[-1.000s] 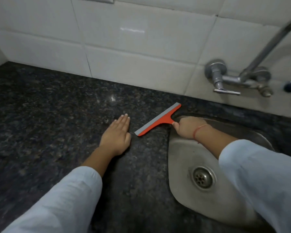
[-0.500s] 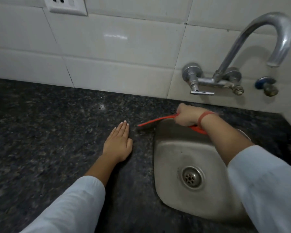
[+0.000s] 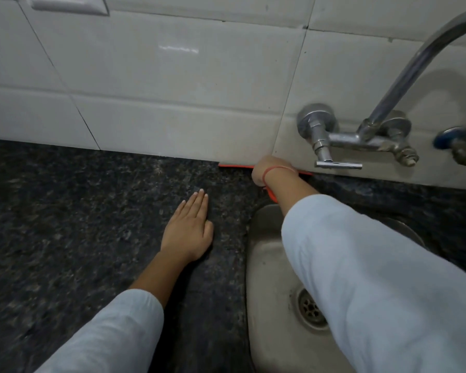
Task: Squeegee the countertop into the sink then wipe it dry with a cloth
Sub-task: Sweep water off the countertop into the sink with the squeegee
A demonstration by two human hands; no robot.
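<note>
Fingers of my right hand [image 3: 264, 170] gripped the orange plastic squeegee [image 3: 233, 165] against the white tiled wall [image 3: 172, 90], behind the steel sink [image 3: 267, 265], while my left hand [image 3: 187, 232] lay flat, fingers extended, on the dark speckled granite surface [image 3: 65, 211].

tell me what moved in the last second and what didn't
The right hand, gripping the squeegee throughout, carried it from the sink edge back to the base of the tiled wall. The left hand stayed flat on the countertop.

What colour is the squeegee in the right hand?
Orange-red; the squeegee shows only in the head view, against the wall.
</note>
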